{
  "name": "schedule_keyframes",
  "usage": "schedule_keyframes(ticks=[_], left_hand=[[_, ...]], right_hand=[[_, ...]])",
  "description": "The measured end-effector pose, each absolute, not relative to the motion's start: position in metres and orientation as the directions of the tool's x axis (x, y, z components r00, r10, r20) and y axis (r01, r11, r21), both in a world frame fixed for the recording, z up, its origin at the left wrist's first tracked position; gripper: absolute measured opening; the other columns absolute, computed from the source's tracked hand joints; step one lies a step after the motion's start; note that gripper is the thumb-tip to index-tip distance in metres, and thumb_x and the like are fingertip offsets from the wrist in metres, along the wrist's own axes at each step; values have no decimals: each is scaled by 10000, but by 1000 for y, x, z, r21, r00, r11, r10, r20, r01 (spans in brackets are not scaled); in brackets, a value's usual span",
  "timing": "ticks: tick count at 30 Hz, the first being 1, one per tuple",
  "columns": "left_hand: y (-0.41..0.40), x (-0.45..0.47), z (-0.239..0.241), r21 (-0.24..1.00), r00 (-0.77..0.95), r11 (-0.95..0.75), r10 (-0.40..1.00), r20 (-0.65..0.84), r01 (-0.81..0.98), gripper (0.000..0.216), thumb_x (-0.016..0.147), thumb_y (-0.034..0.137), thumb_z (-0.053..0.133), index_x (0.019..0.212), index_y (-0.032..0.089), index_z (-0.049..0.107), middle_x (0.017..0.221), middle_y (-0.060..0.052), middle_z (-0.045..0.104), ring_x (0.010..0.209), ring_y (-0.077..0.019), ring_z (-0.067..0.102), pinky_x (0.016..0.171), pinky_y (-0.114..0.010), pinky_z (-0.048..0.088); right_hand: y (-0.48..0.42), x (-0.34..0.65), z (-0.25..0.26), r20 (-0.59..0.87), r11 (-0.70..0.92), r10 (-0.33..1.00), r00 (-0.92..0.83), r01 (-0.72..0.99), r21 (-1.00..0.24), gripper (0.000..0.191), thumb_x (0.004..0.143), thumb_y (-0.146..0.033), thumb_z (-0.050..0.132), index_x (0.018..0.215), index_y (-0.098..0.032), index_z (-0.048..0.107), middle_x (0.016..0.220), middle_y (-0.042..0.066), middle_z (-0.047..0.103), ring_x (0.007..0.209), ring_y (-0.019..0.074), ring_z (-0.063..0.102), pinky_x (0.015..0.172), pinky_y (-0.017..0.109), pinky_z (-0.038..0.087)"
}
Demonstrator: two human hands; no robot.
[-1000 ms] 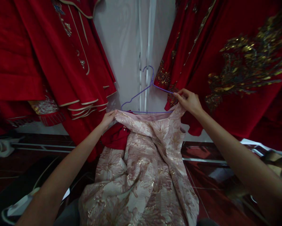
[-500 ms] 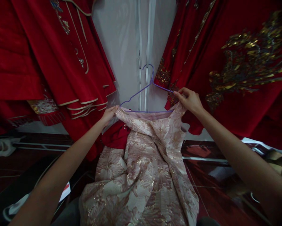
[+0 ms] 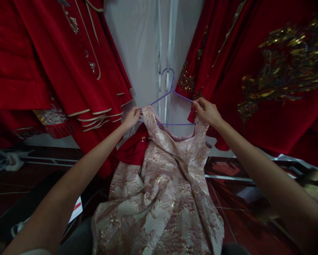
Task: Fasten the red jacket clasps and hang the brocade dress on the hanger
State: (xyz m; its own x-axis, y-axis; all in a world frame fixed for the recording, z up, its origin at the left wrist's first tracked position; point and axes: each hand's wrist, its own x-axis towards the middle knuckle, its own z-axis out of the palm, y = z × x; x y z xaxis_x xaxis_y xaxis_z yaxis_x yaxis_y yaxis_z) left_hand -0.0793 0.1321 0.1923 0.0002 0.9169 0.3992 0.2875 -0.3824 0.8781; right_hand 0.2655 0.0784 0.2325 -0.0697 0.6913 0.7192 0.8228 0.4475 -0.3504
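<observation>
A pink and gold brocade dress [image 3: 161, 191] hangs in front of me on a purple wire hanger [image 3: 172, 97]. My left hand [image 3: 132, 117] pinches the dress's left shoulder strap at the hanger's left end. My right hand [image 3: 207, 111] is closed on the right shoulder of the dress and the hanger's right arm. A red bow or sleeve piece [image 3: 134, 148] shows at the left side of the dress, below my left hand. The skirt falls toward my lap.
Red velvet garments with gold trim [image 3: 55, 67] hang at the left, and red robes with gold embroidery [image 3: 276, 78] hang at the right. A white wall [image 3: 143, 46] lies between them. The floor [image 3: 228, 198] is dark red tile; a white cloth [image 3: 5, 161] lies at the far left.
Both hands have lifted the dress and hanger a little. My left hand has moved up and right, pulling the left strap onto the hanger's left end.
</observation>
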Motion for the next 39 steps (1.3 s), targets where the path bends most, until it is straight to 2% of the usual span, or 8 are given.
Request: schedule_keyframes(ticks=[2, 5, 9, 13, 17, 26, 33, 39], left_hand=[[122, -87, 173, 961, -105, -189, 971, 213, 200, 249, 858, 323, 426, 1066, 193, 471, 940, -57, 625, 635, -118, 596, 664, -292, 490], [107, -95, 149, 997, 142, -22, 990, 12, 73, 313, 855, 429, 340, 1032, 198, 456, 1004, -91, 632, 824, -176, 639, 735, -335, 499], [99, -98, 120, 955, 218, -151, 971, 95, 257, 360, 808, 432, 389, 1071, 194, 444, 1130, -106, 593, 1053, -203, 565, 869, -364, 453], [93, -93, 97, 566, 312, -416, 909, 277, 711, 540, 654, 394, 643, 1107, 176, 448, 1173, -128, 529, 1118, -268, 490, 942, -433, 387], [82, -83, 92, 157, 320, -396, 875, 363, 905, 472, 748, 436, 580, 1133, 179, 486, 1171, -152, 515, 1133, -330, 450, 912, -484, 376], [89, -87, 119, -3, 240, -259, 891, 385, 966, 304, 790, 124, 408, 1057, 177, 543, 1032, -112, 611, 934, -247, 603, 734, -326, 461], [80, -116, 131, 177, 454, -557, 792, 408, 812, 282, 801, 307, 491, 1062, 263, 590, 1083, -12, 640, 920, -174, 615, 806, -272, 460], [124, -115, 125, 699, 71, -300, 939, 338, 649, 274, 754, 379, 518, 809, 163, 676, 830, -55, 703, 796, -202, 642, 771, -293, 473]], right_hand=[[79, 267, 233, 730, 442, 682, -53, 824, -353, 399, 865, -561, 397, 842, -213, 591, 776, 42, 668, 704, 200, 598, 637, 271, 389], [79, 268, 234, 732, 434, 680, -40, 826, -358, 392, 860, -553, 411, 825, -211, 600, 770, 45, 671, 707, 203, 598, 628, 269, 385], [80, 268, 236, 716, 418, 698, -34, 830, -368, 400, 855, -557, 415, 820, -206, 604, 736, 43, 663, 673, 199, 589, 613, 272, 382], [81, 268, 235, 712, 437, 701, -49, 818, -374, 417, 852, -575, 404, 826, -210, 604, 772, 45, 673, 699, 200, 596, 629, 275, 392], [82, 268, 233, 720, 446, 692, -45, 811, -378, 415, 854, -575, 405, 825, -212, 604, 782, 45, 680, 723, 204, 606, 638, 276, 397], [81, 269, 236, 717, 438, 693, -71, 832, -341, 438, 863, -576, 384, 828, -201, 607, 773, 49, 672, 701, 200, 606, 630, 276, 395], [82, 267, 233, 710, 433, 702, -54, 824, -366, 439, 862, -578, 382, 848, -203, 611, 793, 55, 681, 712, 207, 610, 647, 282, 404], [81, 268, 234, 693, 426, 719, -52, 821, -381, 458, 857, -594, 380, 858, -199, 612, 794, 60, 677, 737, 216, 613, 660, 284, 413]])
